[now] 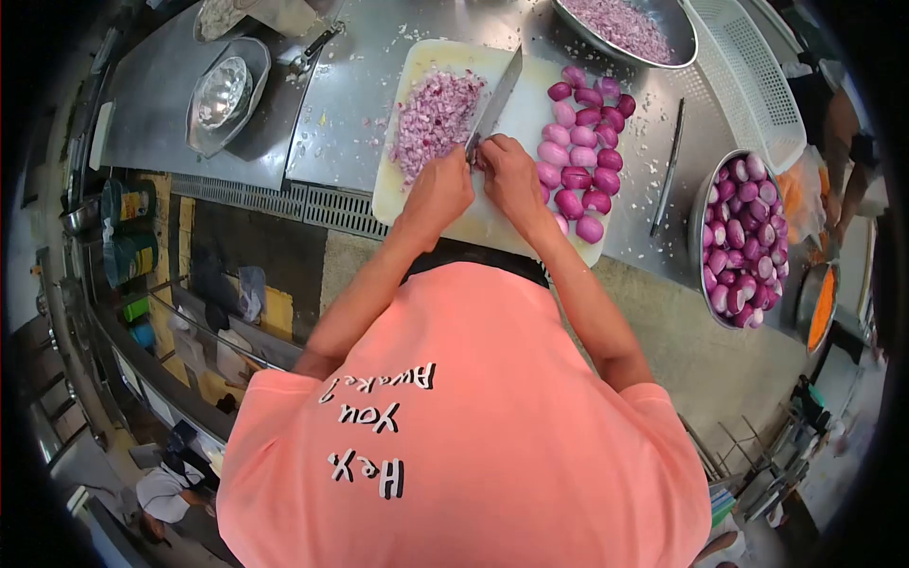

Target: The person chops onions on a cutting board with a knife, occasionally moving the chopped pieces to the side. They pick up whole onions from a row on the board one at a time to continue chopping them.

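A large knife (500, 93) points away from me over a white cutting board (413, 85), its near end between my hands. My right hand (513, 182) is closed at that end, by the handle. Right against it, my left hand (440, 196) is closed too, with fingertips at the same end; what they pinch is hidden. Chopped red onion (436, 118) lies in a heap left of the blade. Peeled purple onions (582, 135) stand in rows along the board's right side, just right of my right hand.
A bowl of whole peeled onions (746, 237) and a dark rod (668, 170) are right of the board. Beyond it are a bowl of chopped onion (620, 28) and a white basket (748, 80). Metal bowls (225, 93) stand left. Another person's arm (843, 151) is at far right.
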Demonstrator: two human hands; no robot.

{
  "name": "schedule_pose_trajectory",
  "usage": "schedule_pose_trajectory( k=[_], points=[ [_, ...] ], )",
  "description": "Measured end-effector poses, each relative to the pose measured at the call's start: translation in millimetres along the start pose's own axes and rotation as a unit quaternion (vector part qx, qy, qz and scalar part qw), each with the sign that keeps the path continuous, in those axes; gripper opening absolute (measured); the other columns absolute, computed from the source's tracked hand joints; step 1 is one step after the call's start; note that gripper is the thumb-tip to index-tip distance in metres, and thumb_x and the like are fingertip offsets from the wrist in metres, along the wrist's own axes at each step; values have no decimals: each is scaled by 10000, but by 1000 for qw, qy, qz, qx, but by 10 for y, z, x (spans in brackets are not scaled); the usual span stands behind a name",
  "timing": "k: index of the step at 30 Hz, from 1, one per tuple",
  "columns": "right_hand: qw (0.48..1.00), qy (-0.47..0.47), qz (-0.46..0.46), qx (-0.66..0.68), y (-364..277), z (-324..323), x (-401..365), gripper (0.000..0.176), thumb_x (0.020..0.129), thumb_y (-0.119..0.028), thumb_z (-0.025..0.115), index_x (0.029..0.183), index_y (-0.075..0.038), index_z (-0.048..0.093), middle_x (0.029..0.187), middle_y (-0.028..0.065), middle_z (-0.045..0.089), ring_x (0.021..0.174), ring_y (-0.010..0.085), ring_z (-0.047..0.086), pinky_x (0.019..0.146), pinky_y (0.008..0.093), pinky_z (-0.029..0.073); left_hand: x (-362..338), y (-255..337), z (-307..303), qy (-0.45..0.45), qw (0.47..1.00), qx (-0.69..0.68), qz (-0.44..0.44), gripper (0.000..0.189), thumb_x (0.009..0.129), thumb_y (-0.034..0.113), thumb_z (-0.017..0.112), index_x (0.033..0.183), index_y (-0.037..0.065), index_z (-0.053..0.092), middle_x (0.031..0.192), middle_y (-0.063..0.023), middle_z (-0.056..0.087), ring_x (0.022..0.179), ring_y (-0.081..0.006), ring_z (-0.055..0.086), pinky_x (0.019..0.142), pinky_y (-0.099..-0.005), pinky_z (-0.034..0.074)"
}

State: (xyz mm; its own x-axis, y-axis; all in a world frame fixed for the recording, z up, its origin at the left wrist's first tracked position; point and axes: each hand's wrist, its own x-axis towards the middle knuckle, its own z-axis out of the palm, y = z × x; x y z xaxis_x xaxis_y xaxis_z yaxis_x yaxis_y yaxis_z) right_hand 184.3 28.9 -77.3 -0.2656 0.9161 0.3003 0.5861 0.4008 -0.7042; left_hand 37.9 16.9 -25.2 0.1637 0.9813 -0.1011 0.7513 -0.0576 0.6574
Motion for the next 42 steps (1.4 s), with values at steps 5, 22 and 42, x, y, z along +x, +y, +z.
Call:
schedule_pose_trajectory(
  k=[5, 22, 42],
  points=[
    [1000, 28, -1, -1, 41, 20, 11, 116, 733, 71, 551, 820, -4, 565, 850, 159, 570, 849, 377, 565, 718, 466, 472, -207, 102, -128, -5, 1000, 8, -22, 171, 938, 117, 504, 933, -51, 538, 751, -306, 596, 775, -509, 588, 651, -537, 451],
    [997, 50, 54, 21, 5, 85, 22, 142, 755, 58, 579, 868, -1, 641, 905, 179, 624, 817, 399, 620, 697, 471, 504, -247, 105, -305, -4, 998, 47, -31, 143, 920, 65, 517, 973, -67, 527, 739, -299, 595, 767, -493, 598, 660, -542, 443],
    [996, 48, 53, 47, 110, 152, -38, 120, 727, 88, 562, 817, 37, 624, 861, 219, 604, 797, 440, 601, 701, 490, 489, -97, -70, 43, -7, 999, 47, 18, 140, 907, 71, 529, 990, -38, 558, 757, -311, 602, 777, -500, 601, 661, -567, 444]
  ],
)
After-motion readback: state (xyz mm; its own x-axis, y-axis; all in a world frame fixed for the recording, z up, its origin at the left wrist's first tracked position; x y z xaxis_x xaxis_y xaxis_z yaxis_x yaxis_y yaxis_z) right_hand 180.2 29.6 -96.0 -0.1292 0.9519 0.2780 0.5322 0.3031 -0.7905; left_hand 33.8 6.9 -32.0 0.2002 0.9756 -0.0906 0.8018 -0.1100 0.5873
